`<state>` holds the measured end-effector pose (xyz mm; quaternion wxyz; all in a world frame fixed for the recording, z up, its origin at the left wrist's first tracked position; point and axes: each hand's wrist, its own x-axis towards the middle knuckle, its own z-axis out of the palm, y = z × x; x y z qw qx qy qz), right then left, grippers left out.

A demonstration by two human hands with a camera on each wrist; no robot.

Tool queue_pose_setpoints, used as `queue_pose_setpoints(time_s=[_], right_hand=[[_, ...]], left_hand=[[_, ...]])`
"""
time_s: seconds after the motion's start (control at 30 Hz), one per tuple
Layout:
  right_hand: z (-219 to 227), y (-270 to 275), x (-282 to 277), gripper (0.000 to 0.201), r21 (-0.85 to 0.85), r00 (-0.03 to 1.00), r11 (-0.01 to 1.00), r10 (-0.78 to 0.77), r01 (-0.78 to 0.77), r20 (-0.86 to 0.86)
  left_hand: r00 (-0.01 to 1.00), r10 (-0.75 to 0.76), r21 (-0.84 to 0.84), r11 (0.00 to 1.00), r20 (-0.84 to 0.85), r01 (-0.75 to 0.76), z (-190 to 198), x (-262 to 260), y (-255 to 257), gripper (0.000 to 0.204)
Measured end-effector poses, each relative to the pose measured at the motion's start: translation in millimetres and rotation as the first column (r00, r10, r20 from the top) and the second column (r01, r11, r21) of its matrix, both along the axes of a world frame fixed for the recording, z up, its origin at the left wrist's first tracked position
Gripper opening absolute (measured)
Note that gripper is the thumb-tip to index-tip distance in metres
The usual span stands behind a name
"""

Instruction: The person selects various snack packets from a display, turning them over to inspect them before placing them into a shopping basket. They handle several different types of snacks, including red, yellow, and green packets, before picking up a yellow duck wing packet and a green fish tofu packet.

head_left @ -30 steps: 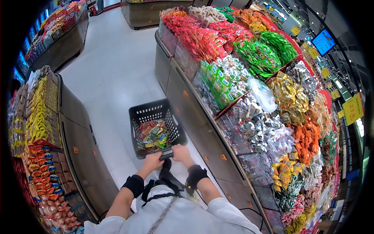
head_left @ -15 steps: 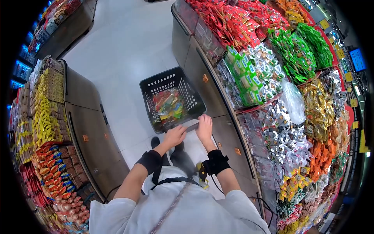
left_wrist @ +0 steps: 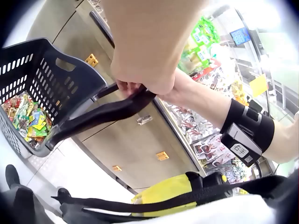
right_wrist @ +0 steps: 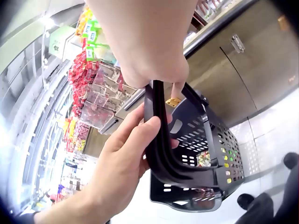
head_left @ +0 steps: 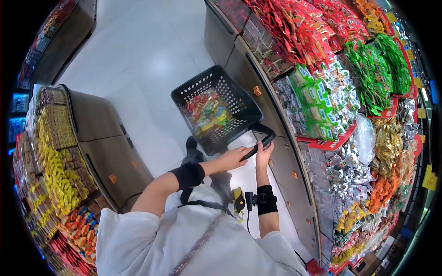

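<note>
A black shopping basket [head_left: 189, 85] with slotted walls hangs low over the floor, tilted, with colourful wrapped snack packets [head_left: 207, 112] in it. Both hands grip its raised black handle [head_left: 266, 133]. My left hand [head_left: 234, 158] holds the handle's near end; in the right wrist view the left thumb [right_wrist: 148, 130] lies along the bar with fingers behind it. My right hand [head_left: 264, 154] is at the handle's bend, close beside the left one. From the left wrist view, the left hand hides much of the right hand's grip.
On the right runs a long display counter [head_left: 262, 87] heaped with red, green, silver and orange packets. Another counter [head_left: 103, 142] with yellow packs stands left. Pale floor [head_left: 142, 69] lies between them. The person's shoe [head_left: 191, 142] shows beside the basket.
The basket has shifted right in the head view and turned clockwise, coming closer to the right counter. Its handle now stands raised above the rim, with both hands moved right along with it.
</note>
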<state>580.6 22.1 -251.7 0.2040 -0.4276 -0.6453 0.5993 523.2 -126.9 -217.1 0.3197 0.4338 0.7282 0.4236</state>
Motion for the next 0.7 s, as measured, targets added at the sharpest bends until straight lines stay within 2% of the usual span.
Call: queue_pose_setpoints(time_s=[0.03,0.07,0.17,0.2,0.23,0.3,0.43,0.7], right_hand=[[1.2,-6.6,-6.6,0.043,-0.153,0.998,0.987,-0.046,0.039,-0.043],[1.4,-14.1,-14.6,0.029,-0.228,0.991,0.967,-0.127,0.112,-0.051],[-5.0,-21.0,-30.2,0.023,-0.101,0.974,0.969,-0.224,0.224,0.01],[-6.3,-24.0,-39.3,0.02,-0.03,0.955,0.955,-0.296,0.295,-0.023],[-5.1,-24.5,-43.3,0.019,-0.053,0.952,0.95,-0.307,0.306,-0.004],[0.7,-22.6,-47.3,0.018,-0.102,0.943,0.938,-0.33,0.331,0.033],[-0.7,-19.6,-61.6,0.018,-0.069,0.931,0.929,-0.364,0.364,0.01],[-4.1,-13.9,-90.8,0.019,-0.106,0.927,0.923,-0.375,0.37,-0.022]], left_hand=[[0.998,-0.057,-0.009,0.998,0.006,0.057,-0.9,-9.1,-1.2,0.064],[0.993,-0.114,-0.016,0.993,0.01,0.114,-1.7,-18.0,-1.4,0.065],[0.97,-0.234,-0.058,0.97,0.066,0.237,-6.0,-35.7,-2.0,0.067],[0.963,-0.255,-0.057,0.964,0.091,0.261,-7.2,-40.0,-3.1,0.067],[0.954,-0.276,-0.056,0.957,0.116,0.284,-8.8,-44.4,-5.1,0.066],[0.939,-0.297,-0.029,0.951,0.172,0.307,-13.1,-52.6,-9.9,0.065],[0.937,-0.286,0.039,0.958,0.2,0.284,-17.5,-60.2,-18.1,0.065],[0.951,-0.253,-0.001,0.966,0.178,0.257,-11.4,-87.6,-15.4,0.063]])
